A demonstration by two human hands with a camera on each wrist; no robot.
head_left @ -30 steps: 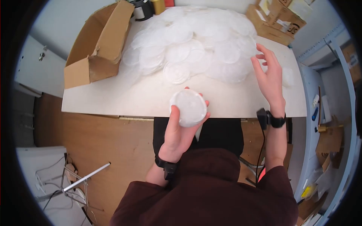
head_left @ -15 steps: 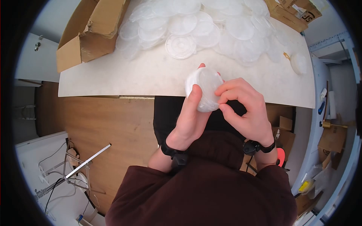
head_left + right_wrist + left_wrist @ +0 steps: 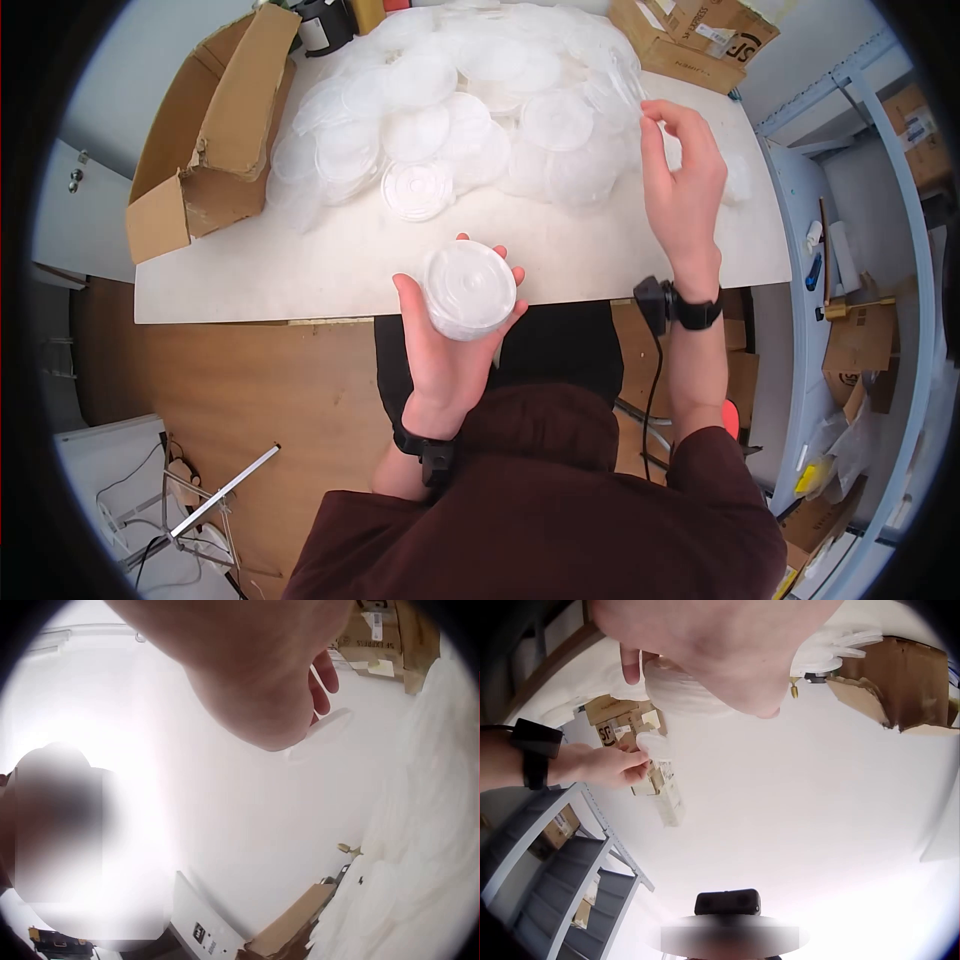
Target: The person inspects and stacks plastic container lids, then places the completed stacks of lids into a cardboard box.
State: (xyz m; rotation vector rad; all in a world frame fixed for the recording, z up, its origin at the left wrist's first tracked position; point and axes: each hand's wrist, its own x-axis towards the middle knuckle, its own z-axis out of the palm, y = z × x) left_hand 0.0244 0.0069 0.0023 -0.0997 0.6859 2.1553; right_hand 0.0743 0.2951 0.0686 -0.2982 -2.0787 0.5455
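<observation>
A short stack of round translucent plastic lids (image 3: pixel 470 285) lies in my left hand (image 3: pixel 438 365), in front of the table edge. Fingertips curl past its right side while the thumb stands out on the left. In the left wrist view the layered edges of the stack (image 3: pixel 682 694) show beside the palm. My right hand (image 3: pixel 688 180) is raised at the right end of a broad pile of similar lids (image 3: pixel 450 125). Between its thumb and fingers it pinches a single lid (image 3: pixel 654 745), seen nearly edge-on from the head; part of this lid (image 3: pixel 326 735) is hidden by the hand.
An open cardboard box (image 3: pixel 235 125) stands at the table's left end. Taped cartons (image 3: pixel 690 40) sit at the back right. Behind the right hand some more clear plastic (image 3: pixel 737 180) lies on the white table (image 3: pixel 330 270). Metal shelving (image 3: pixel 850 190) runs along the right.
Half a second ago my right hand was at the stack in the left hand; now it is back at the right of the pile with a lid. The left thumb has moved off the stack's top.
</observation>
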